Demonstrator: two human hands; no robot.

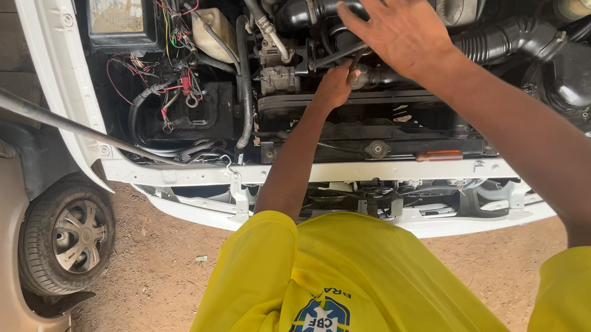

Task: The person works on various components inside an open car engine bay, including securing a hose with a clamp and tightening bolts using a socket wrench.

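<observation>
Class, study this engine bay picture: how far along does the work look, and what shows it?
Done: the engine bay lies open, with loose wires exposed. In hand: the left hand grips something down among the hoses, too hidden to identify, while the right hand rests spread on the black intake hose. Left: an orange-handled screwdriver lies unused on the front panel.

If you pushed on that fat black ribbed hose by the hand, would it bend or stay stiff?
The ribbed black hose would probably flex: its ridges look made for bending. It likely springs back, being fixed at both ends. The right hand hovers just beside it.
</observation>
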